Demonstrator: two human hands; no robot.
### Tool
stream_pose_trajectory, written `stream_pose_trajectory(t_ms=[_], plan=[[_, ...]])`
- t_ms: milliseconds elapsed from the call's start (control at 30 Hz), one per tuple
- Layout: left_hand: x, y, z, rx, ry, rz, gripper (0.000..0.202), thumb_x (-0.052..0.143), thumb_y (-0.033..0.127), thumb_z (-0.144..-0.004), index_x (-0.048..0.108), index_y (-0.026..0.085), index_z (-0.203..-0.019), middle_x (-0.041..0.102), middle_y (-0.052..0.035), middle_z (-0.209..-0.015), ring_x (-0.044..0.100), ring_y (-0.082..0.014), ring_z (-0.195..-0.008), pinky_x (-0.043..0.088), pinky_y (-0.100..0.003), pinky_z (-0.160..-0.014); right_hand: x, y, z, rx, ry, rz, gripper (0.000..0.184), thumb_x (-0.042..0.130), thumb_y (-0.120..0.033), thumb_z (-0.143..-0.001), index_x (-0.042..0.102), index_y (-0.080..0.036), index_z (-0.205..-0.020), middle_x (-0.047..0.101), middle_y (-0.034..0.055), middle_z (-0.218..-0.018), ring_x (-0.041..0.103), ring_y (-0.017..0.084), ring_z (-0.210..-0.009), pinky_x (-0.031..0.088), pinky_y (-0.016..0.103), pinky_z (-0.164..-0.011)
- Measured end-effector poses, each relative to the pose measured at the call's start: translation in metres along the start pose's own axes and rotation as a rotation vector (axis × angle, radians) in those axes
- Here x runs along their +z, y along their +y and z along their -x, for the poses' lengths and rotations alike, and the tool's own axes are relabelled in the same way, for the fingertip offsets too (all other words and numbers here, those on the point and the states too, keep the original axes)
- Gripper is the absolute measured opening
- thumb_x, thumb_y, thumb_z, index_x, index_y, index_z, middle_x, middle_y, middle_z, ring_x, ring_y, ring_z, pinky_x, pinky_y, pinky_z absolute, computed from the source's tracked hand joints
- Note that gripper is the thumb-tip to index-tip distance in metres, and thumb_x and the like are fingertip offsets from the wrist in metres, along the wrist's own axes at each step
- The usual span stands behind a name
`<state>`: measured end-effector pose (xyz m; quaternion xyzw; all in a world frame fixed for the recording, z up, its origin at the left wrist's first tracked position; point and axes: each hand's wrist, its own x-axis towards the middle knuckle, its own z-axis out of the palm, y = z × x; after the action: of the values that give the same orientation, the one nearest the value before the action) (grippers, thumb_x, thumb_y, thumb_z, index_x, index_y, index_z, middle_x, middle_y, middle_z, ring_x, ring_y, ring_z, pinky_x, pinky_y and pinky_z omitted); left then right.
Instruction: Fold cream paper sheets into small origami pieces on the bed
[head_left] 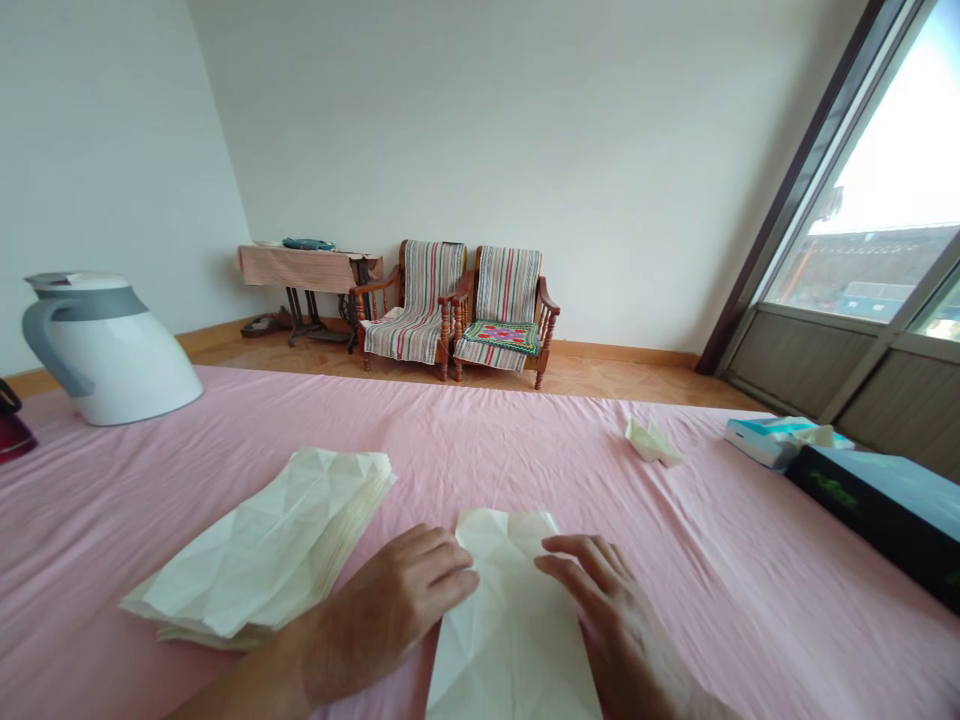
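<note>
A cream sheet of paper [517,630], marked with fold creases, lies lengthwise in front of me on the pink cloth. My left hand [397,605] has its fingers bent and close together, with the fingertips on the sheet's left edge near its far end. Across from it, my right hand [604,600] touches the right edge with fingers stretched and slightly apart. To the left lies a thick stack of similar creased paper [277,540]. Farther off on the right sits a small folded paper piece [651,442].
A white and grey jug [124,350] stands at the far left, beside a dark red object [13,430]. On the right are a tissue pack [772,440] and a black box [862,520]. Beyond the pink cloth [480,450] stand two wooden chairs [499,300] and a covered sewing table [300,268].
</note>
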<state>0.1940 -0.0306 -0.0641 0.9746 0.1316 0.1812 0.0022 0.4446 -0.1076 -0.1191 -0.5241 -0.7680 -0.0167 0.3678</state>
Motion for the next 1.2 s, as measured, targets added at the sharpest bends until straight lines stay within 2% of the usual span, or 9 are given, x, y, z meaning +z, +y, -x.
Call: stream_pose_trajectory(t_ms=[100, 200, 367, 633, 833, 900, 967, 1133, 1200], plan=[[-0.002, 0.004, 0.000, 0.065, 0.007, -0.036, 0.018, 0.046, 0.013, -0.098, 0.061, 0.018, -0.107, 0.065, -0.0054, -0.097, 0.059, -0.0184, -0.090, 0.047, -0.032, -0.085, -0.011, -0.002, 0.000, -0.104, -0.158, -0.024, 0.026, 0.064, -0.014, -0.080, 0.060, -0.026, -0.102, 0.062, 0.0060, -0.107, 0.057, 0.025, -0.094, 0.046, 0.039, -0.078], [0.000, 0.007, 0.000, 0.085, -0.002, -0.042, 0.017, 0.047, 0.013, -0.097, 0.062, 0.019, -0.102, 0.065, -0.0046, -0.090, 0.059, -0.0179, -0.085, 0.047, -0.032, -0.082, -0.017, -0.003, -0.004, -0.106, -0.250, -0.055, 0.016, 0.061, -0.015, -0.085, 0.059, -0.026, -0.096, 0.065, 0.0033, -0.099, 0.058, 0.022, -0.091, 0.046, 0.037, -0.078], [-0.002, 0.008, 0.000, 0.063, -0.096, -0.036, 0.012, 0.049, 0.012, -0.095, 0.061, 0.016, -0.097, 0.064, -0.0048, -0.088, 0.057, -0.0190, -0.081, 0.046, -0.033, -0.077, -0.021, -0.002, -0.007, -0.132, -0.252, -0.084, 0.013, 0.056, -0.018, -0.087, 0.058, -0.025, -0.098, 0.065, 0.0051, -0.102, 0.058, 0.022, -0.093, 0.045, 0.036, -0.078], [-0.003, 0.009, 0.002, 0.068, -0.068, -0.004, 0.014, 0.049, 0.011, -0.095, 0.059, 0.015, -0.086, 0.064, -0.0051, -0.093, 0.057, -0.0186, -0.084, 0.045, -0.034, -0.081, -0.034, -0.014, -0.013, -0.100, -0.387, -0.122, 0.014, 0.067, -0.025, -0.075, 0.056, -0.024, -0.084, 0.064, 0.0035, -0.089, 0.058, 0.020, -0.080, 0.043, 0.033, -0.072], [0.001, 0.006, 0.002, -0.029, -0.075, 0.188, 0.018, 0.046, 0.005, -0.092, 0.058, 0.016, -0.085, 0.063, -0.0039, -0.094, 0.055, -0.0179, -0.087, 0.043, -0.031, -0.081, -0.033, -0.007, -0.014, -0.080, -0.360, -0.251, 0.018, 0.069, -0.035, -0.076, 0.058, -0.022, -0.084, 0.062, 0.0047, -0.092, 0.057, 0.020, -0.082, 0.042, 0.032, -0.071], [0.000, 0.006, 0.001, -0.090, -0.089, 0.269, 0.021, 0.046, 0.001, -0.088, 0.058, 0.017, -0.082, 0.062, -0.0026, -0.094, 0.054, -0.0175, -0.088, 0.042, -0.029, -0.081, -0.027, -0.002, -0.009, -0.028, -0.337, -0.291, 0.005, 0.060, -0.027, -0.083, 0.059, -0.022, -0.081, 0.062, 0.0040, -0.092, 0.057, 0.019, -0.082, 0.042, 0.030, -0.071], [-0.001, 0.007, -0.001, -0.179, -0.092, 0.345, 0.020, 0.048, 0.001, -0.086, 0.059, 0.018, -0.081, 0.061, -0.0012, -0.092, 0.053, -0.0169, -0.089, 0.042, -0.028, -0.081, -0.019, 0.002, -0.004, 0.052, -0.302, -0.338, 0.012, 0.052, -0.019, -0.085, 0.060, -0.022, -0.076, 0.061, 0.0034, -0.090, 0.057, 0.017, -0.081, 0.042, 0.028, -0.070], [0.000, 0.009, -0.006, -0.411, -0.072, 0.511, 0.009, 0.057, 0.017, -0.088, 0.063, 0.020, -0.082, 0.060, 0.0003, -0.089, 0.054, -0.0162, -0.088, 0.042, -0.026, -0.082, -0.004, 0.003, 0.003, 0.369, -0.179, -0.476, 0.008, 0.056, -0.028, -0.084, 0.059, -0.021, -0.084, 0.057, 0.0015, -0.076, 0.053, 0.014, -0.062, 0.039, 0.024, -0.053], [0.005, 0.007, -0.007, -0.498, -0.036, 0.507, 0.019, 0.056, 0.026, -0.089, 0.062, 0.017, -0.073, 0.058, -0.0004, -0.080, 0.054, -0.0157, -0.079, 0.042, -0.025, -0.074, -0.002, 0.001, 0.001, 0.423, -0.171, -0.511, 0.012, 0.056, -0.031, -0.085, 0.060, -0.019, -0.083, 0.059, 0.0030, -0.078, 0.053, 0.014, -0.061, 0.040, 0.024, -0.052]])
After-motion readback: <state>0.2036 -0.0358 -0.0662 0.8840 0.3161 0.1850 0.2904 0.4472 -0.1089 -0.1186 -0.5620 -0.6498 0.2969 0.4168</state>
